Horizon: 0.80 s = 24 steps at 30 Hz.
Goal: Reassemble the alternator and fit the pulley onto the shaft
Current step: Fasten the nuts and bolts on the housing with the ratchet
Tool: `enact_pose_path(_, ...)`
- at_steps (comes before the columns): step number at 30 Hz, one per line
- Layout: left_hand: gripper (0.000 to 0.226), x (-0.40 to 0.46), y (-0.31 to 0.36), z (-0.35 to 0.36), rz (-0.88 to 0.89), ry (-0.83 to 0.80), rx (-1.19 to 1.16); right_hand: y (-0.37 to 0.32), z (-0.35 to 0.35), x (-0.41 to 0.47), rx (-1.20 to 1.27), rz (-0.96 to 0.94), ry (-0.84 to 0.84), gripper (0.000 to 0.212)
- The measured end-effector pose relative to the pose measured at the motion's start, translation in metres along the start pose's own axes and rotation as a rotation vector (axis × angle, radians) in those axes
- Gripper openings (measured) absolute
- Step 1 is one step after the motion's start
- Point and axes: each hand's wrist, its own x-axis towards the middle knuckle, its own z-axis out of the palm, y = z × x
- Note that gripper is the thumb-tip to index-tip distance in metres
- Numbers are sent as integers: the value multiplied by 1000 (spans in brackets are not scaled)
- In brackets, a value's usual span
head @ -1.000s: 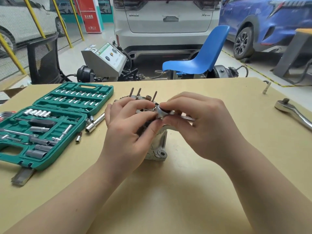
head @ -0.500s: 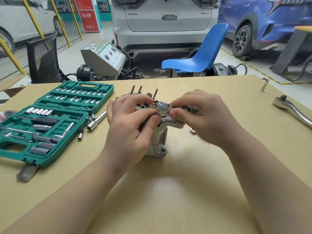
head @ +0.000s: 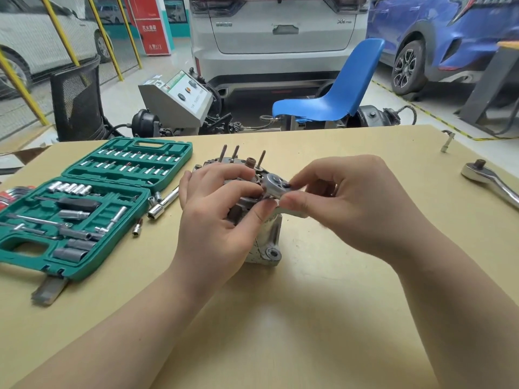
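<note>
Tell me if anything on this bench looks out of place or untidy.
A few loose sockets and an extension bar lie on the table beside the open green socket case instead of in its slots. A ratchet sits alone at the right edge.

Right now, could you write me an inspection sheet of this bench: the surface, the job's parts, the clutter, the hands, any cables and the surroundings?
Surface: tan table, bare in front of the arms.
Job's things: alternator standing mid-table, studs pointing up; a small ratchet at its top.
Clutter: open green socket case on the left; loose sockets and an extension bar beside it; big ratchet on the right; small metal piece at the far right edge.
Hands: left hand grips the alternator; right hand pinches the small ratchet.
Cables: nothing seen on the table; hoses on the floor behind.
Surroundings: blue chair, grey machine, parked cars.
</note>
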Motion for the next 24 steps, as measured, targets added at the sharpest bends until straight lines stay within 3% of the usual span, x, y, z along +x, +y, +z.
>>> enact_pose_path(3,15,1,1,-2,4,-25,-1,4,-4,1,253,78,-133,40)
enact_pose_path(6,14,1,1,-3,6,-39,-2,7,0,3,469,69,-190,26)
enact_pose_path(8,15,1,1,-4,4,-37,-11,9,1,2,500,19,-203,30)
enact_pose_path(11,16,1,0,-4,1,-34,-6,12,0,0,247,-170,-176,42)
enact_pose_path(16,17,1,-4,-4,30,-38,6,0,-7,8,-160,-400,-125,31)
enact_pose_path(21,18,0,-4,-5,-53,-44,-98,-33,-18,29,-356,-412,-270,19)
enact_pose_path(24,22,2,-1,0,-65,-20,-165,-52,-16,43,-480,-324,-353,15)
